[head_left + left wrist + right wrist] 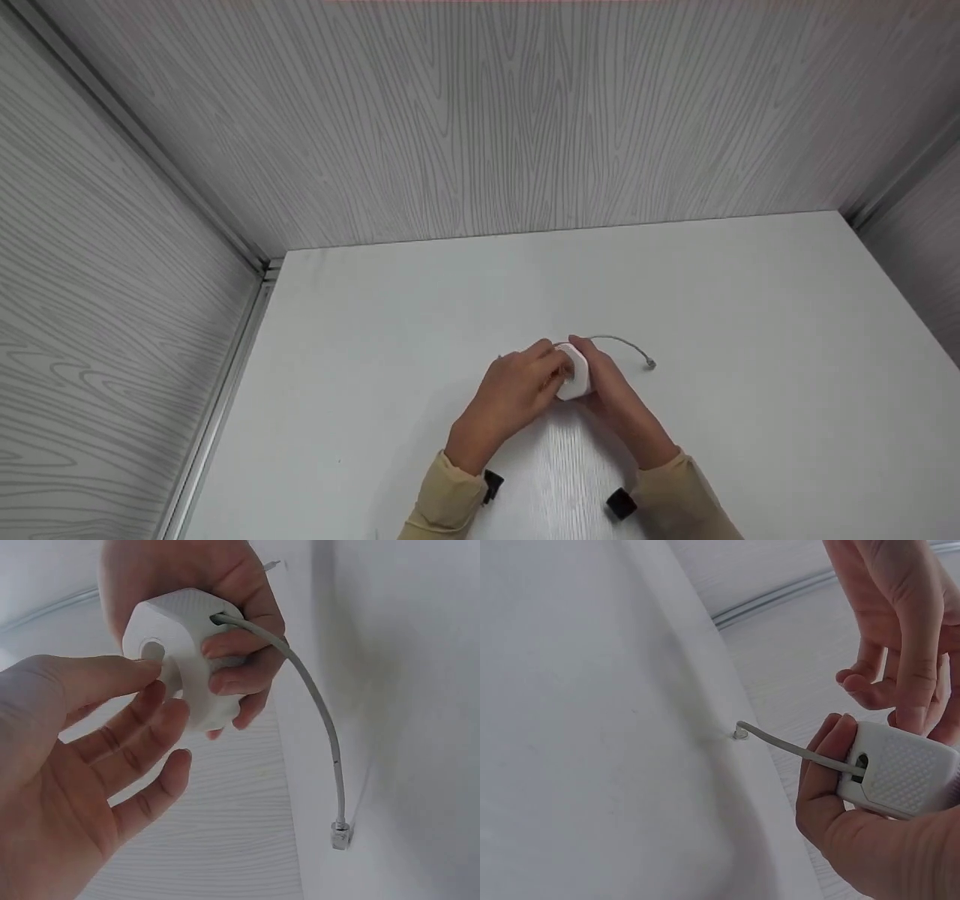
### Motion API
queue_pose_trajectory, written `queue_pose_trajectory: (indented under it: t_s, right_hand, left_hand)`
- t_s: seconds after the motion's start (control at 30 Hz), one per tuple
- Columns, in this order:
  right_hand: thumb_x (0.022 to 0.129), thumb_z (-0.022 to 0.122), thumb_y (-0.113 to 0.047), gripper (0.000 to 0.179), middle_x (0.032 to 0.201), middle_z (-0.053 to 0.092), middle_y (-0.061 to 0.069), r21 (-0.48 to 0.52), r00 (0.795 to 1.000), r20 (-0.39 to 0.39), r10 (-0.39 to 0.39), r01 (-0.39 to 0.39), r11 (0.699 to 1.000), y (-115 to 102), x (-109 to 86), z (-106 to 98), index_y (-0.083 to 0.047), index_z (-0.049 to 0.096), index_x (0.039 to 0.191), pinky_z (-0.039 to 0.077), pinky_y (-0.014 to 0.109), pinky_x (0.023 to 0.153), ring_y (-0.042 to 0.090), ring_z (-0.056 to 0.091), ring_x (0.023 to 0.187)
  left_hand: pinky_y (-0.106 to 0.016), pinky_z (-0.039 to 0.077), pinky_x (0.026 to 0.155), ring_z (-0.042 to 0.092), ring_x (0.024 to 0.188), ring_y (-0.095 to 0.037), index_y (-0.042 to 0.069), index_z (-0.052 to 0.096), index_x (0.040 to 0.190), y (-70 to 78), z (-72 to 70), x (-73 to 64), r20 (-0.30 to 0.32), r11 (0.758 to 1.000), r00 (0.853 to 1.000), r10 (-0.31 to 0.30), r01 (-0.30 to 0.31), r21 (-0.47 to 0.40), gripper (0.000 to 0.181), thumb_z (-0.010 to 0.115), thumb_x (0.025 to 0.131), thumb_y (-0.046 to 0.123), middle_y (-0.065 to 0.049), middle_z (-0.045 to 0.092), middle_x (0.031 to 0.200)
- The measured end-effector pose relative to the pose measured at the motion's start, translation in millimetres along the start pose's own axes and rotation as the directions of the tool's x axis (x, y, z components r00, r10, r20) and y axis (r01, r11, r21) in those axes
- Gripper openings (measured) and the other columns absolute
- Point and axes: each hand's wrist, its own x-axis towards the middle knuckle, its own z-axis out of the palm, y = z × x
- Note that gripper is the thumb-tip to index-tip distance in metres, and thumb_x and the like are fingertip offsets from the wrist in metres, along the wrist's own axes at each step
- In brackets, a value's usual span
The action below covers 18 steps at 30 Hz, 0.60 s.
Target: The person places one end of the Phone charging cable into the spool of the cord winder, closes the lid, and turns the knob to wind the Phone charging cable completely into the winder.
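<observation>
A white, many-sided cable winder [579,381] is held just above the table by both hands. My right hand [619,401] grips its body, fingers wrapped round the side. With thumb and fingertips, my left hand [510,390] pinches a small white knob [171,675] on the winder's face; the fingertips partly hide it in the left wrist view. Out of a slot in the winder's side runs a grey cable [322,709], curving away to a clear plug [340,836]. In the head view that plug lies right of my right hand.
A white tabletop [360,337] spreads beneath the hands. Grey wood-grain panels [480,112] rise at the back and both sides, with a metal rail [217,405] along the left edge. Black pieces [621,504] show at both wrists.
</observation>
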Motion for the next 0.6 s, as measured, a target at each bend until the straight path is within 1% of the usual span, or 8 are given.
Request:
queue_pose_trajectory:
  t_s: [0.1,0.17,0.27,0.33,0.5,0.6]
  right_hand:
    - [0.114,0.035,-0.043,0.048,0.109,0.065,-0.001,0.031,1.000,0.008,-0.006,0.006,1.000,0.0,-0.5,-0.5,-0.005,0.061,0.123,0.054,0.025,0.081,0.011,0.061,0.095]
    - [0.114,0.034,-0.043,0.048,0.111,0.063,0.000,0.044,1.000,0.022,-0.009,0.008,0.999,0.0,-1.1,-0.6,-0.005,0.060,0.125,0.054,0.025,0.083,0.011,0.060,0.096]
    - [0.114,0.033,-0.044,0.049,0.114,0.062,0.000,0.050,0.999,0.036,-0.010,0.008,0.999,-0.1,-1.7,-1.0,-0.004,0.058,0.128,0.054,0.025,0.085,0.011,0.059,0.098]
    - [0.114,0.034,-0.043,0.048,0.114,0.062,0.000,0.055,0.999,0.031,-0.008,0.006,0.998,-0.2,-1.5,-0.9,-0.004,0.057,0.129,0.054,0.026,0.084,0.011,0.060,0.098]
    - [0.114,0.034,-0.040,0.047,0.113,0.063,0.001,0.074,1.000,0.017,-0.013,0.012,0.997,-0.4,-0.2,-0.6,-0.002,0.058,0.128,0.054,0.026,0.084,0.011,0.060,0.097]
    - [0.114,0.034,-0.040,0.047,0.112,0.063,0.000,0.065,1.000,0.008,-0.019,0.018,0.998,-0.4,0.0,-0.9,-0.002,0.059,0.126,0.054,0.025,0.085,0.011,0.060,0.097]
  left_hand:
    - [-0.019,0.045,0.063,0.061,0.070,-0.008,0.021,0.076,0.105,-3.2,3.3,-0.4,-0.018,0.999,0.999,0.033,-0.032,0.024,0.008,0.070,0.102,0.016,0.004,0.069,0.096]
    - [-0.018,0.044,0.062,0.059,0.069,-0.007,0.023,0.077,0.106,-6.0,5.4,-0.7,-0.037,0.998,0.998,0.049,-0.047,0.042,0.009,0.070,0.102,0.017,0.005,0.068,0.095]
    - [-0.017,0.041,0.061,0.057,0.066,-0.007,0.025,0.077,0.105,-9.0,7.7,-0.4,-0.075,0.995,0.995,0.071,-0.065,0.070,0.011,0.070,0.102,0.017,0.005,0.067,0.094]
    - [-0.016,0.039,0.060,0.057,0.064,-0.006,0.027,0.078,0.104,-10.7,9.5,-0.2,-0.108,0.992,0.990,0.089,-0.078,0.099,0.012,0.072,0.101,0.017,0.006,0.067,0.093]
    - [-0.019,0.042,0.057,0.059,0.062,-0.005,0.032,0.081,0.101,-10.8,12.5,1.1,-0.191,0.980,0.976,0.107,-0.071,0.183,0.012,0.079,0.096,0.022,0.009,0.068,0.092]
    - [-0.021,0.044,0.056,0.060,0.063,-0.005,0.033,0.082,0.100,-9.0,14.4,1.6,-0.215,0.972,0.971,0.107,-0.056,0.229,0.009,0.080,0.095,0.026,0.009,0.069,0.091]
